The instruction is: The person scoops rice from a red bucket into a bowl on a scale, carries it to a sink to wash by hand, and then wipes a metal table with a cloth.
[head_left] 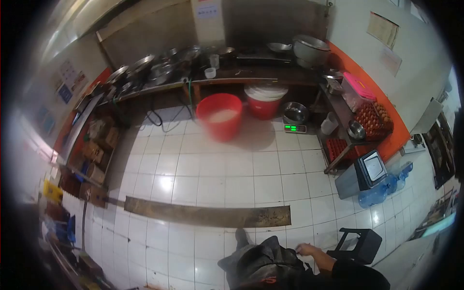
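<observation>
My right hand [305,249] is low in the view, beside the dark apron [263,263] on my body, with a black sleeve behind it. Its fingers look curled together; a small pale spot shows at the fingertips, too small to name. Just right of that hand stands a black stool [361,244], apart from it. My left hand is out of sight. One shoe [242,237] pokes out past the apron on the white tiles.
A brown strip [208,213] crosses the floor ahead. Beyond are a red bucket [220,126], a lidded red tub [264,107] and a digital scale [295,128] bearing a metal bowl. Rightward stand a grey bin [353,179], blue water jugs [379,192] and a table with stacked eggs [372,121].
</observation>
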`<state>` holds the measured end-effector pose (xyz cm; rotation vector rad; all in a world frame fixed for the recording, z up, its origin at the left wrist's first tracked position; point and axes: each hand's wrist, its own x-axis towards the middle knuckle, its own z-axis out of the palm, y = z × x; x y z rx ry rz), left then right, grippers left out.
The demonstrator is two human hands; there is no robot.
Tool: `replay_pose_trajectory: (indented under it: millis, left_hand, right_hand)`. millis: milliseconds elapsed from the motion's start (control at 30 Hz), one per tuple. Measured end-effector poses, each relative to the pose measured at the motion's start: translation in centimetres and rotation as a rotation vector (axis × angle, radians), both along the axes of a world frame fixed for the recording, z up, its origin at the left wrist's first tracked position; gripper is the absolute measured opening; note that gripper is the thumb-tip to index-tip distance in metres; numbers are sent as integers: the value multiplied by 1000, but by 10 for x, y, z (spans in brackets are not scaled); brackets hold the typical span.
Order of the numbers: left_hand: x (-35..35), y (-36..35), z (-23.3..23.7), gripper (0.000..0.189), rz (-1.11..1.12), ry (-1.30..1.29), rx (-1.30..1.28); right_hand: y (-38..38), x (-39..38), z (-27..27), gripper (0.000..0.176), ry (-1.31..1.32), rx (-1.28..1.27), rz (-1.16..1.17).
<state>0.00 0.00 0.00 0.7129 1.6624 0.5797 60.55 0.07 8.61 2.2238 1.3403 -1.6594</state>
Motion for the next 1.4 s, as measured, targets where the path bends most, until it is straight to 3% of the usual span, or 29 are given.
replay_pose_trajectory:
  millis: [33, 100, 200, 267, 367, 400, 433, 467, 700, 1100, 1400]
  left_hand:
    - [17, 33, 3, 57, -109, -66, -88]
    - [58, 101, 11, 56, -337, 52, -134]
    - [109, 197, 31, 56, -565, 141, -149]
    - [142, 251, 41, 55, -678, 163, -154]
    - [188, 313, 50, 54, -810, 197, -168]
    - [202, 327, 54, 54, -837, 209, -176]
    - [216, 339, 59, 54, -863, 220, -185]
    - [231, 350, 60, 54, -878, 227, -193]
    - [337, 400, 86, 52, -958, 251, -241]
    - [508, 510, 78, 50, -1114, 238, -334]
    - [543, 617, 101, 48, -1337, 259, -417]
  right_hand:
    - [-12, 6, -6, 30, 19, -61, 136]
    - [-37, 11, -39, 31, 319, -60, 128]
    - [-26, -8, 32, 30, 429, 49, -58]
    - [-22, -17, 58, 30, 433, -21, -128]
    - [-21, -23, 48, 37, 411, -205, -181]
    - [-61, -38, 33, 36, 558, 193, -752]
    - [-46, -24, 37, 37, 490, 88, -577]
    - [-33, -11, 38, 37, 476, 79, -558]
    - [52, 82, 62, 42, 405, 260, -668]
    - [185, 198, 73, 38, 302, 100, -899]
    - [262, 249, 108, 35, 242, -15, -1068]
